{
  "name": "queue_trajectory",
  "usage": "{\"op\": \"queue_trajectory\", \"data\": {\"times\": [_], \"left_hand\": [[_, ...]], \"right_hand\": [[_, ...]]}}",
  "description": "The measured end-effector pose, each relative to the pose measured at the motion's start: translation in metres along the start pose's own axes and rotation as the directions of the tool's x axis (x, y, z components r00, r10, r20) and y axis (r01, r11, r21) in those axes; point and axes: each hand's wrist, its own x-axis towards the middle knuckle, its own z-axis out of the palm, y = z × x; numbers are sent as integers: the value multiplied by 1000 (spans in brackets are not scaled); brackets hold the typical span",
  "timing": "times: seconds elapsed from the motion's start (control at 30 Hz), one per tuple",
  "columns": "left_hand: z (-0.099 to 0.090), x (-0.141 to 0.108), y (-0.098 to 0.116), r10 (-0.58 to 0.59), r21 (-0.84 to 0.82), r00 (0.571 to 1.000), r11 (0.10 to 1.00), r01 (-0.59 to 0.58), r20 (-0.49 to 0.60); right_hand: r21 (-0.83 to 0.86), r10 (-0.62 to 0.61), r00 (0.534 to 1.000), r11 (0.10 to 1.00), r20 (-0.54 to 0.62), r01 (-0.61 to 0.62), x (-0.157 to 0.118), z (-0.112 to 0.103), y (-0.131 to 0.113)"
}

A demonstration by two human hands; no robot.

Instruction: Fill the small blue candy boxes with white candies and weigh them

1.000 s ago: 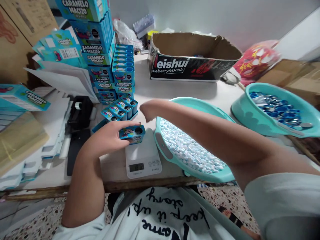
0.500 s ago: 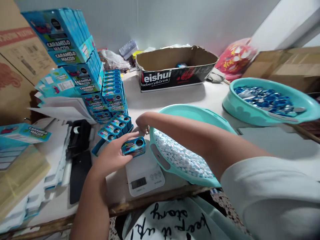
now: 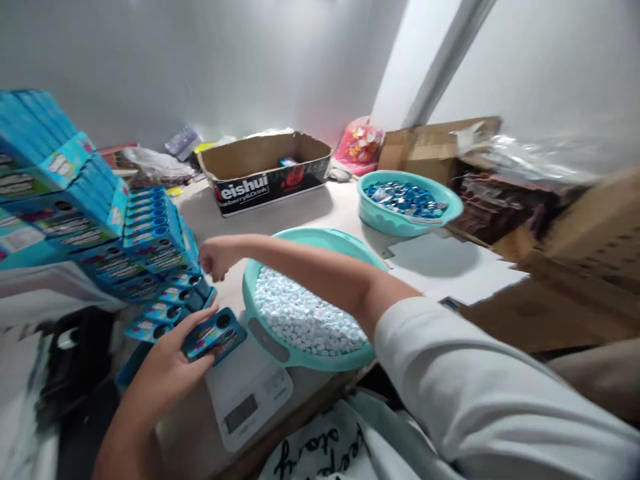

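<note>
My left hand (image 3: pixel 173 353) is closed around a small blue candy box (image 3: pixel 214 335) with a round dark hole in its face, held over the white kitchen scale (image 3: pixel 250 400). Beyond that box, my right hand (image 3: pixel 216 257) hovers with its fingers curled in; anything inside them is hidden. Its forearm crosses a turquoise basin (image 3: pixel 257 327) filled with small white and pale blue candies (image 3: pixel 310 320). Just past my left hand stands a row of similar candy boxes (image 3: pixel 173 300), their round holes showing.
Stacked blue display cartons (image 3: pixel 65 200) rise at the left. A cut-down black cardboard box (image 3: pixel 270 190) stands at the back. Another turquoise basin (image 3: pixel 410 227) holds shiny blue pieces, with white card sheets (image 3: pixel 450 267) before it. Brown cartons (image 3: pixel 525 300) crowd the right.
The view has swung to the right, so everything appears further left. My right hand has moved slightly away from the held box, toward the stacked cartons. My left hand still holds the box.
</note>
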Motion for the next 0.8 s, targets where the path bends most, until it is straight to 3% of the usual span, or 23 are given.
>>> {"op": "queue_trajectory", "data": {"times": [0.07, 0.1, 0.2, 0.37, 0.6, 0.8], "left_hand": [[0, 0, 6, -9, 2, 1000, 1000, 9, 6], [0, 0, 7, -6, 5, 1000, 1000, 6, 9], [-1, 1, 12, -36, 17, 999, 999, 36, 8], [-3, 1, 17, 42, -42, 998, 998, -40, 50], [-1, 0, 11, 101, -52, 994, 994, -99, 50], [-1, -1, 10, 75, 45, 997, 996, -75, -1]], "right_hand": [[-57, -150, 985, 988, -88, 145, -24, -6, -17], [-147, -271, 952, 957, -143, 250, -38, -6, -23], [-249, -448, 889, 875, -96, 414, -76, 7, -33], [-435, -463, 881, 816, -97, 381, -98, 43, -38], [-745, -470, 880, 562, 71, 360, -103, 58, -34], [-785, -471, 882, 543, 9, 297, -98, 69, -22]]}}
